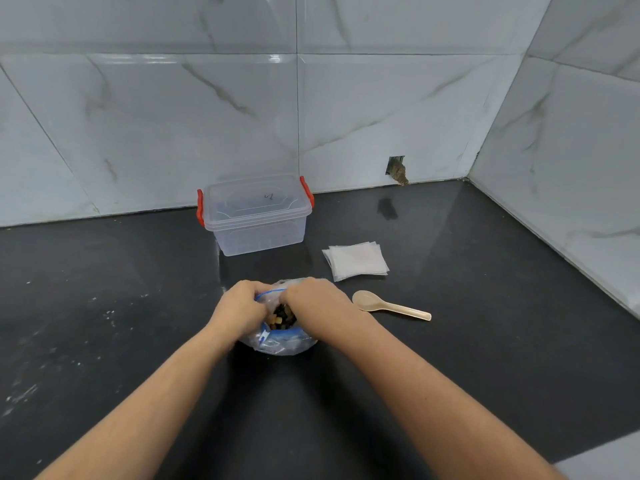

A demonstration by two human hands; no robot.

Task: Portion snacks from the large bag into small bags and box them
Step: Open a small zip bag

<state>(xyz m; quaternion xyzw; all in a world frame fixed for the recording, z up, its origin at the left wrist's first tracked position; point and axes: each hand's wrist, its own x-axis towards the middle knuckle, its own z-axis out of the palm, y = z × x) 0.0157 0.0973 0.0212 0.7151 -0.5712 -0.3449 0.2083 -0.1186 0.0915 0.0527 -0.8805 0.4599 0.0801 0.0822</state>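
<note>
— Gripping what, that left hand (239,308)?
— One side of the large bag's (282,342) blue-zipped mouth (snacks (282,318) showing inside); the right hand (317,301) pinches the other. Beyond them stands the lidded box (256,216), then small bags (356,260), then spoon (388,304).

Both forearms stretched forward, left grip (240,308) and right grip (317,304) curled, pinching, knuckles up
</note>
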